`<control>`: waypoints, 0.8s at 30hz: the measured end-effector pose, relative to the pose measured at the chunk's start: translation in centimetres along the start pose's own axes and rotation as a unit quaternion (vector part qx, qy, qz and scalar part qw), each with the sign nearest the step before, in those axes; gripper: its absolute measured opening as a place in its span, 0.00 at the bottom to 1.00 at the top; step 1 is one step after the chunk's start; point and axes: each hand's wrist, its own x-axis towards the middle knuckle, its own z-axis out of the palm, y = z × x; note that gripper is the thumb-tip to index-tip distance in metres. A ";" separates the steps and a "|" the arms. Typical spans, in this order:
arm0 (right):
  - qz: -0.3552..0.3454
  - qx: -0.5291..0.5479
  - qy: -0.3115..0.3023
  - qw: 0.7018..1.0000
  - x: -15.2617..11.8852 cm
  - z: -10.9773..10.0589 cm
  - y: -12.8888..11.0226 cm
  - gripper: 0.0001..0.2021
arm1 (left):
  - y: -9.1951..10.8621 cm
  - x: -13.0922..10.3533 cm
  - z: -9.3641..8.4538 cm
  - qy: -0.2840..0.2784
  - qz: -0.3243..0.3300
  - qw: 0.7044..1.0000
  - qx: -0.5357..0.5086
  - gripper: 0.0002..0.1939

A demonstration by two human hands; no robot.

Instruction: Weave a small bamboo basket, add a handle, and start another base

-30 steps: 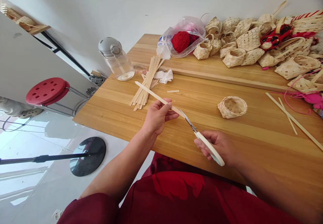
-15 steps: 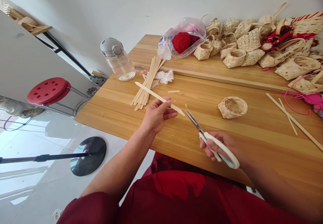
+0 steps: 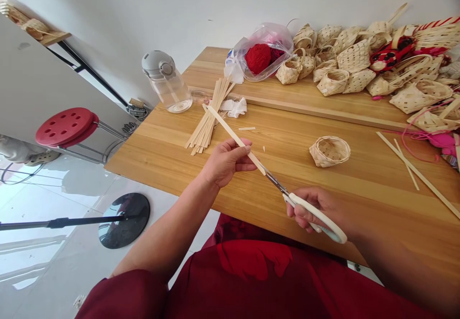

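Observation:
My left hand (image 3: 230, 161) pinches a pale flat strip (image 3: 228, 128) between thumb and fingers; the strip slants from upper left to lower right. My right hand (image 3: 312, 206) holds white-handled scissors (image 3: 316, 213), whose metal blades meet the strip's lower right end. To the left, a bundle of similar strips (image 3: 208, 122) lies on the wooden table (image 3: 273, 204). A small woven basket (image 3: 329, 152) sits to the right, beyond my right hand. One short strip piece (image 3: 247, 129) and a tiny cut chip (image 3: 263, 149) lie beyond my left hand.
A clear bottle (image 3: 168, 84) stands at the table's left edge. At the back are a bag with red yarn (image 3: 258, 58) and many woven baskets (image 3: 354, 58). Two crossed strips (image 3: 417, 170) lie at the right. A red stool (image 3: 64, 126) stands left of the table.
The scissor blades have moved onto the strip's end. The strip has turned to a steeper slant in my left hand. A small chip that was in the air now rests on the table.

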 end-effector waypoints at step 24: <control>0.020 -0.016 0.002 1.000 0.3 0.4 0.4 0.28 | 0.0 0.1 0.0 -0.002 -0.014 0.999 0.029 0.08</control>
